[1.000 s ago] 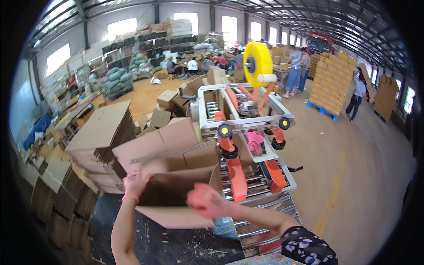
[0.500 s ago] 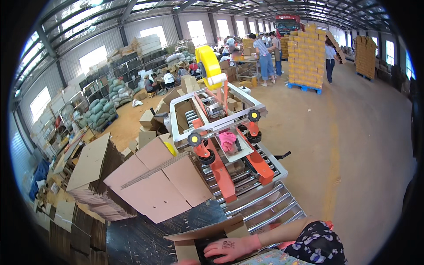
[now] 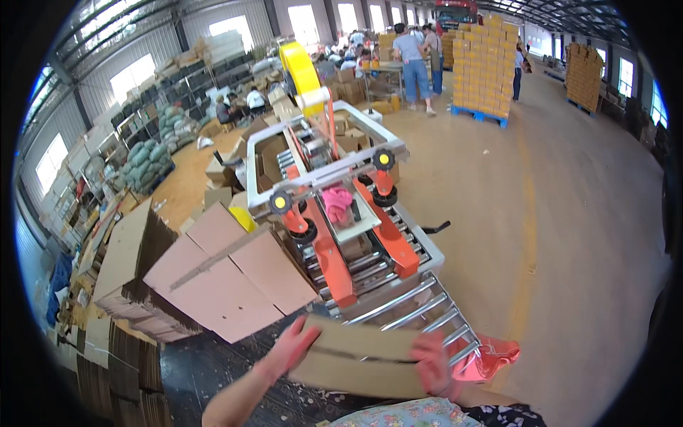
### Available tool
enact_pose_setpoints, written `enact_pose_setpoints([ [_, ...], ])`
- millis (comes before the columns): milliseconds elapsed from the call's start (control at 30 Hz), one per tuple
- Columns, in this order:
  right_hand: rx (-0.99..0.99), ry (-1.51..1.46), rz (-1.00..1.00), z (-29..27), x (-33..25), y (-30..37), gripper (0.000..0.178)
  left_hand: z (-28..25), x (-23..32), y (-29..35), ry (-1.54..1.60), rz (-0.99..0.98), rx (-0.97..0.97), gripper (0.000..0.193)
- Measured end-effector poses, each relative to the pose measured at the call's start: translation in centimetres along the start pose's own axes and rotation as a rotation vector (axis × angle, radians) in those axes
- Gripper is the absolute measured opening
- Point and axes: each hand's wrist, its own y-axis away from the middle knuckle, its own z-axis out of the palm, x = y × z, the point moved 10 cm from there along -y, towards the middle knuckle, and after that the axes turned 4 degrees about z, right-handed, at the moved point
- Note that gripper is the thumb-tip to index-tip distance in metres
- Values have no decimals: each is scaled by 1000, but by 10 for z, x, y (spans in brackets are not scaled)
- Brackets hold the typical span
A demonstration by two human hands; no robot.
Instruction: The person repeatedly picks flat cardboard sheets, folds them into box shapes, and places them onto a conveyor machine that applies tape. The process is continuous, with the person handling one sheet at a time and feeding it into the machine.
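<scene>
A small brown cardboard box (image 3: pixel 359 343) is at the lower middle, its two long top flaps folded over with a dark gap between them. My left hand (image 3: pixel 293 347), in a pink glove, grips its left end. At the opposite end my right hand (image 3: pixel 434 363), gloved too and smeared by motion, presses against the side with bent fingers. Just beyond the box are the metal rollers of a conveyor (image 3: pixel 409 307). They lead to a carton taping machine (image 3: pixel 334 274) with orange rails and a yellow tape roll (image 3: pixel 302 71). What the box contains is hidden.
A big pinkish carton (image 3: pixel 228 292) stands left of the conveyor on a dark tabletop (image 3: pixel 206 377). Flattened cardboard stacks (image 3: pixel 131 263) lie farther left. Pink cloth or plastic (image 3: pixel 491 359) hangs beside the rollers at right. People work around a table (image 3: pixel 384 67) near stacked yellow cartons (image 3: pixel 484 71).
The box's flaps have come over its opening, where my right hand was inside. My left hand has risen into view at its left end; my right hand has moved to its right end.
</scene>
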Motion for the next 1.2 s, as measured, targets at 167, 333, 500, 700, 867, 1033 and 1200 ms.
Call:
enact_pose_setpoints([
  [167, 347, 521, 120, -81, 21, 27, 27, 134, 104, -125, -553, 528, -131, 36],
  [333, 469, 513, -58, 7, 99, -58, 30, 150, 148, -124, -864, 1239, 297, 30],
  [500, 508, 543, -94, 82, 101, -119, 34, 46, 67, -72, -908, 952, 229, 29],
  [700, -265, 540, -506, 368, -10, -244, 50, -135, -5, -45, -1013, 480, 561, 42],
  [867, -566, 448, -682, 428, -5, -220, 58, -246, 47, 48, -1483, 527, 964, 61],
  [1033, -365, -49, -644, 362, -42, -163, 16, -284, 45, 27, -1228, 264, 580, 45],
  [1200, -904, -539, -605, 193, -111, -122, 13, -309, 34, 109, -957, -155, 755, 38],
])
